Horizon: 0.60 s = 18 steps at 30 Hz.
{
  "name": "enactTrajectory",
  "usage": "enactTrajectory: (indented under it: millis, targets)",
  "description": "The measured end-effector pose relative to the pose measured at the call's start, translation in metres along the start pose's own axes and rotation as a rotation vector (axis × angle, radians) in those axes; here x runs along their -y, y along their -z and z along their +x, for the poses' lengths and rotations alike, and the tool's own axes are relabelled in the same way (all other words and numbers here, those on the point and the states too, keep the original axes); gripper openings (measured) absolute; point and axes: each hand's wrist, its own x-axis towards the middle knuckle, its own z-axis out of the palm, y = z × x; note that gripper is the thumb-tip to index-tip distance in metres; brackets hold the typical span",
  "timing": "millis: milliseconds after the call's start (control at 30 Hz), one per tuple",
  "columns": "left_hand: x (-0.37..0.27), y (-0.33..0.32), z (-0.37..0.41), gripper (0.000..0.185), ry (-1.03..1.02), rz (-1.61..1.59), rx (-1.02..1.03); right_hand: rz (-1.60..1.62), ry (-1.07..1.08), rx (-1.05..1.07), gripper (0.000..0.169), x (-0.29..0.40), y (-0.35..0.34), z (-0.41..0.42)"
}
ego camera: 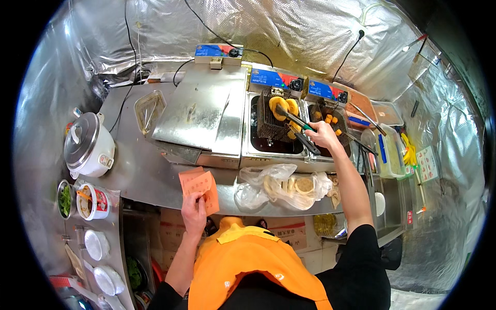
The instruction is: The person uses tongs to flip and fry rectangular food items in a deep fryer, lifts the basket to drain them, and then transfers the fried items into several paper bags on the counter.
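Observation:
In my left hand (195, 211) are folded orange paper sheets (198, 185) bearing writing, held over the front edge of the counter. My right hand (322, 134) grips tongs (293, 118) by their green and black handle. Their tip touches one of several golden round breads (277, 107) in a wire fryer basket (267, 123). That basket sits raised over dark oil (271, 145) in the middle fryer, its black handle (308, 145) pointing towards me. A second basket at the right holds several small orange-brown fried pieces (329, 119). Between me and the fryers lies a clear plastic bag (285, 189) with pale round breads.
A steel lid (197, 104) covers the left fryer. A rice cooker (83, 144), a white tub (93, 203) and a bowl of greens (65, 200) stand at the left. Plastic containers (390, 155) and a steel sink (391, 201) are at the right. Black cables (131, 42) hang along the foil-lined wall.

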Motion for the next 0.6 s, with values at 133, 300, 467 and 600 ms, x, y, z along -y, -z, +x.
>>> enactTrajectory:
  millis: [133, 300, 467, 600]
  targets:
    - [-0.007, -0.001, 0.004, 0.011, 0.029, -0.021, -0.006, -0.067, 0.020, -0.059, 0.035, 0.017, 0.003, -0.010]
    - [-0.011, -0.003, 0.024, 0.012, -0.057, -0.018, -0.025, -0.029, 0.027, -0.037, 0.037, 0.017, 0.005, -0.015]
    - [-0.011, -0.010, 0.057, 0.013, -0.140, -0.026, -0.068, -0.136, 0.078, -0.013, 0.039, 0.022, 0.014, -0.009]
    - [0.004, -0.009, 0.077, 0.014, -0.163, -0.005, -0.143, 0.335, 0.251, -0.263, 0.046, 0.060, 0.044, -0.069]
